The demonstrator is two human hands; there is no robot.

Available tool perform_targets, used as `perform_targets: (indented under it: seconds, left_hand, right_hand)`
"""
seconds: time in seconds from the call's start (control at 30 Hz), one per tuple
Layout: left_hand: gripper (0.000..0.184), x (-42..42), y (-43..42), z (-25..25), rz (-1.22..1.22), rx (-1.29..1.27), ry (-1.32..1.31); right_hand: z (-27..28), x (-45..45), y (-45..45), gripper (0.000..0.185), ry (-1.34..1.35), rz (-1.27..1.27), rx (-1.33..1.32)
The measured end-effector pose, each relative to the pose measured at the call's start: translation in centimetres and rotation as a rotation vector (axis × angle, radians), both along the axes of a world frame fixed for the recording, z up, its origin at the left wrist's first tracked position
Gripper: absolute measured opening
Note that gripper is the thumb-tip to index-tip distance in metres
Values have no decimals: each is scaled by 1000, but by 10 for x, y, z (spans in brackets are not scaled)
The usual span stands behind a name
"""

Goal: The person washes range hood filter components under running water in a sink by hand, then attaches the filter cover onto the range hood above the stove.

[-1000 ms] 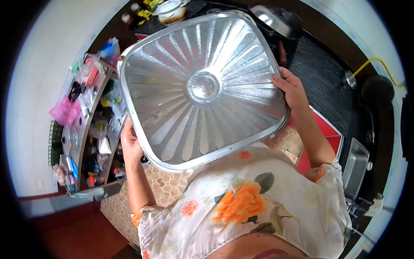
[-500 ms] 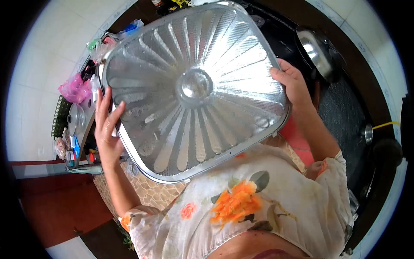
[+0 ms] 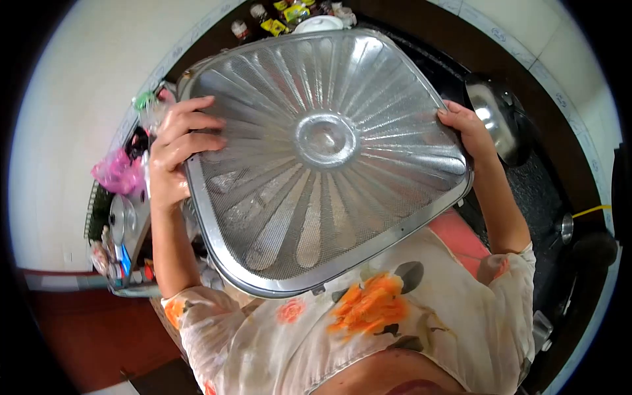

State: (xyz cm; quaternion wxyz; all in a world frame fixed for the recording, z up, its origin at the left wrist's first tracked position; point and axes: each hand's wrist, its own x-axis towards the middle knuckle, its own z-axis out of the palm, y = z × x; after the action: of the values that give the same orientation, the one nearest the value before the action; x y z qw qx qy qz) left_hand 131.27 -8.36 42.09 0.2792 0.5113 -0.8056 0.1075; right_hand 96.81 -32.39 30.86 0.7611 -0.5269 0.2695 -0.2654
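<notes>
A large, rounded-square metal mesh panel (image 3: 309, 197) fills the middle of the view, with spoke-like ribs running out from a round central dome (image 3: 326, 139). It looks wet and is tilted in front of my torso. My left hand (image 3: 179, 148) grips the left rim, its fingers reaching over onto the mesh and the thumb by the edge. On the opposite side, my right hand (image 3: 470, 130) is closed on the right rim, thumb on top. Small clips stick out from the near edge of the frame.
A shiny metal pan (image 3: 494, 115) sits on the dark counter at right, with a small metal cup (image 3: 566, 227) farther along. Bottles and yellow packets (image 3: 273, 26) stand at the back. At left are a pink plastic bag (image 3: 117, 170) and a glass lid (image 3: 122, 217).
The panel has shifted right and slightly down in view, and its tilt has changed. My left hand has moved up the rim, with its fingers now farther over the mesh.
</notes>
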Motion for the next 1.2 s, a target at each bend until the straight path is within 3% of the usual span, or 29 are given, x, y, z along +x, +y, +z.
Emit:
perform_targets:
  seconds: [0.37, 0.57, 0.7, 0.8, 0.83, 0.9, 0.93, 1.0, 1.17, 1.2]
  left_hand:
    - [32, 52, -91, 5, -299, -66, -31]
    - [28, 70, -144, -9, -484, -63, 125]
    - [23, 60, -175, -6, -583, -120, 200]
    - [21, 46, -199, -2, -605, -183, 290]
    - [21, 41, -209, 0, -621, -214, 304]
    - [17, 34, -225, 0, -612, -117, 446]
    - [17, 32, -233, -4, -613, -137, 461]
    - [11, 32, -252, -16, -575, 0, 623]
    - [6, 31, -286, -49, -452, 64, 610]
    - [8, 29, -293, -57, -446, 123, 732]
  right_hand:
    - [15, 6, 8, 28, -80, -279, -83]
    - [15, 8, 25, 54, 36, -545, -55]
    - [4, -23, 2, 47, -369, -566, 132]
    - [46, -25, 1, 48, -688, -419, 84]
    - [52, -27, -1, 49, -751, -486, 100]
    - [25, -54, -36, 43, -553, -554, -113]
    - [32, -54, -46, 42, -651, -525, 158]
    - [48, -38, -31, 42, -435, -709, -92]
    - [30, -48, -69, 38, -271, -606, -201]
    - [26, -57, -83, 38, -247, -595, -224]
